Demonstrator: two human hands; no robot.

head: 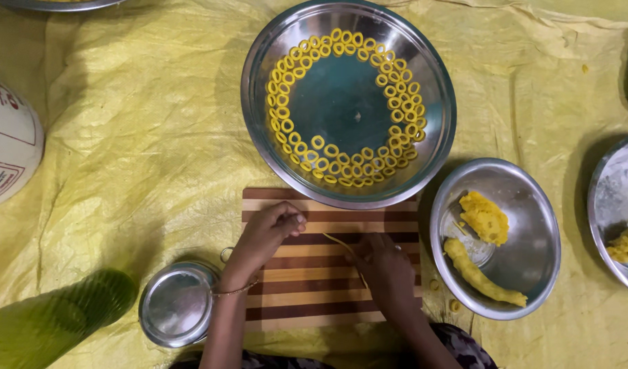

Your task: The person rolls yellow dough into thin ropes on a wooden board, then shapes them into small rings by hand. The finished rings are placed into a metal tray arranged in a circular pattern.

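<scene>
Seen from over the worker's shoulder: a striped wooden cutting board [307,273] lies on a yellow plastic sheet [143,137], square in front of the person, likely so both hands can work on a flat firm face. The right hand [388,272] is curled and pinches a thin yellow strand of dough [344,251] that runs out toward 10 o'clock from its fingers; the grip is narrow, closed on the strand. The left hand [266,236] rests on the board at about 9 o'clock from the strand, fingers folded in loosely; whether it holds a bit of dough I cannot tell. At 12 o'clock from the board, touching its far edge, sits a large steel bowl [259,75] with small yellow dough rings [341,160] laid round its floor, near enough for a short reach. At 3 o'clock a smaller steel bowl [543,225] holds a lump of yellow dough [485,217] and a thick dough roll [481,279], stock kept by the working hand. A few loose crumbs lie between bowl and board. At 8 o'clock is a round steel lid [177,304]; further left a green banana leaf [54,318]. Another steel dish [611,198] with dough shows at the right edge.
</scene>
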